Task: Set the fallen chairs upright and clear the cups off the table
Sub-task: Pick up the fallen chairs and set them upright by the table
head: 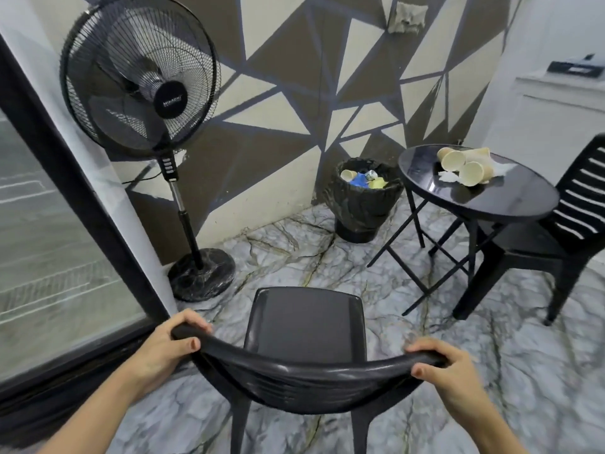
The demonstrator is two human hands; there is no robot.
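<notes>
A black plastic chair (pixel 304 326) stands upright on the marble floor right in front of me, its seat facing away. My left hand (pixel 170 345) grips the left end of its curved top rail. My right hand (pixel 448 371) grips the right end of the same rail. A second black chair (pixel 556 237) stands upright at the right, tucked against a round black table (pixel 510 204). Several cream paper cups (pixel 465 167) lie tipped over on the tabletop beside crumpled white paper.
A black bin (pixel 360 204) lined with a bag and holding rubbish stands against the patterned wall, left of the table. A tall pedestal fan (pixel 140 83) stands at the left by a glass door (pixel 42 250). Marble floor lies between chair and bin.
</notes>
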